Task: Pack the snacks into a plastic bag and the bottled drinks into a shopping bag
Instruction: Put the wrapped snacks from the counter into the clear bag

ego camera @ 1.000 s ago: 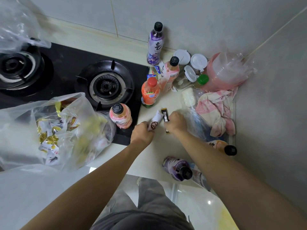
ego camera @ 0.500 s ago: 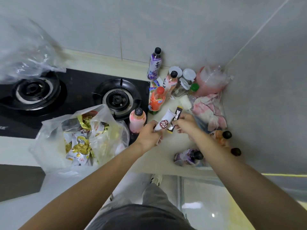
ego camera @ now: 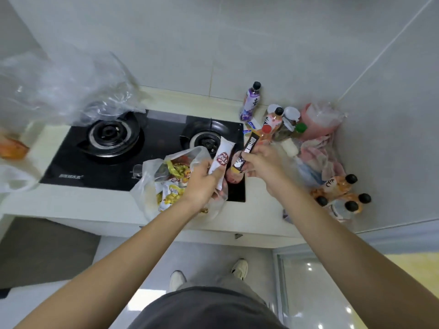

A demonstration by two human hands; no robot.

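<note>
Since the earlier frame both hands have lifted their snack sticks off the counter toward the snack bag. Clear plastic bag (ego camera: pixel 166 186), partly filled with snacks, sits at the stove's (ego camera: pixel 142 148) front edge. Left hand (ego camera: pixel 202 184) grips a white snack stick (ego camera: pixel 222 157) above it. Right hand (ego camera: pixel 263 165) pinches a dark snack stick (ego camera: pixel 247 150). Upright bottles (ego camera: pixel 250 103) stand in the corner; other bottles (ego camera: pixel 342 193) lie far right

Home kitchen: gas hob (ego camera: pixel 145 148), tiled wall (ego camera: pixel 213 43).

We are seeing a white snack stick (ego camera: pixel 222 158) wearing a red emblem, a black-and-yellow snack stick (ego camera: pixel 245 153), and a purple-labelled bottle (ego camera: pixel 250 104) upper centre.
</note>
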